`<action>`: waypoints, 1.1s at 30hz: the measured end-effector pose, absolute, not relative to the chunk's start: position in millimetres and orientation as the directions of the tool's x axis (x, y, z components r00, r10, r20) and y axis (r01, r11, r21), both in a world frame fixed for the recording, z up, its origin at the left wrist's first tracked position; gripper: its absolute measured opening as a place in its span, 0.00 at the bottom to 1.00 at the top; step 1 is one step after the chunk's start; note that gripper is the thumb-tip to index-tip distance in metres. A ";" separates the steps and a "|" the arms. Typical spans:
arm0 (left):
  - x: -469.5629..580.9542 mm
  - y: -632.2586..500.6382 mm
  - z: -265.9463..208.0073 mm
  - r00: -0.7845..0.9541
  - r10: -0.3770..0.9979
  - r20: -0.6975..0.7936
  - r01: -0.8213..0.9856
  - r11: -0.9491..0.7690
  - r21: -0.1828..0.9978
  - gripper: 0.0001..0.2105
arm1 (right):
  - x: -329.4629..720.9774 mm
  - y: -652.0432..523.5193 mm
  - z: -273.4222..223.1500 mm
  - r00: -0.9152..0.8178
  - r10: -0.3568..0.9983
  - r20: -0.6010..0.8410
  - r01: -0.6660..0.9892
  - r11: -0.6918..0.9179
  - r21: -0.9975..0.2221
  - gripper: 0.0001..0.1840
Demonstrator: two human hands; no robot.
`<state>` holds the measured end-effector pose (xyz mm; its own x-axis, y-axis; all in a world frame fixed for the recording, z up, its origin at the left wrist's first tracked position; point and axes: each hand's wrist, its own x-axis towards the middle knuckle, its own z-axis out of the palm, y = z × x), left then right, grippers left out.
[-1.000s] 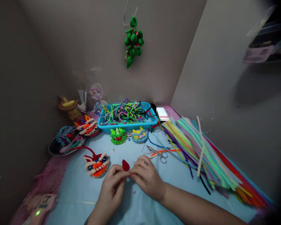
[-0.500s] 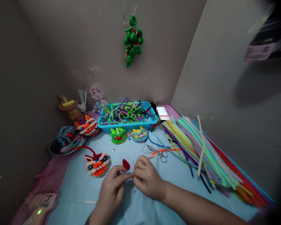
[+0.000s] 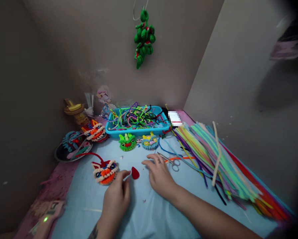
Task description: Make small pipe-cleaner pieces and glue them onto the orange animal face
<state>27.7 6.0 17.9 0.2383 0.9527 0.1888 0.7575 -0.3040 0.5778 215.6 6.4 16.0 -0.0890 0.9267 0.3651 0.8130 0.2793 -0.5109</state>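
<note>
A red teardrop-shaped piece (image 3: 135,173) lies on the light blue cloth between my hands. Just left of it, my left hand (image 3: 117,189) has its index finger stretched out and its thumb apart, with nothing visible in it. Beside that hand sits a lion-head figure (image 3: 105,172) made of fuzzy stems in cream, orange, blue and red, with a long red stem rising from it. My right hand (image 3: 160,172) is spread low over the cloth, palm down, its fingertips left of the scissors (image 3: 174,163), whose blade tips lie close to the knuckles.
Behind is a blue tray (image 3: 139,132) of tangled stem offcuts, with a green figure (image 3: 127,142) and a blue-yellow figure (image 3: 150,142) in front. Bundled fuzzy stems (image 3: 213,156) cover the right. At left stand a bowl (image 3: 73,156) and a pink glue gun (image 3: 48,215).
My hands, which met fingertip to fingertip, have come apart. The right has opened and moved toward the scissors; the left has drawn back slightly. The red piece stays put as the view shifts a little.
</note>
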 end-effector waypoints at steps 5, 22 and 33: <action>30.5 5.1 19.3 0.292 0.951 0.103 0.806 -0.303 0.508 0.10 | 210.4 -1.1 17.4 -0.230 0.930 0.286 0.803 0.348 -0.485 0.16; 33.4 4.8 13.0 0.325 0.937 0.125 0.861 -0.348 0.371 0.14 | 210.6 -0.2 16.2 -0.254 0.910 0.329 0.766 0.397 -0.505 0.19; 25.6 7.4 13.6 0.281 0.905 0.320 0.787 -0.408 0.463 0.09 | 217.9 6.7 9.7 -0.163 0.943 0.290 0.788 0.301 -0.537 0.23</action>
<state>25.6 7.4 13.6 0.2805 0.9051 0.3196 0.7869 -0.4075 0.4633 217.9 6.7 9.7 -0.1635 0.9431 0.2896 0.7879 0.3015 -0.5369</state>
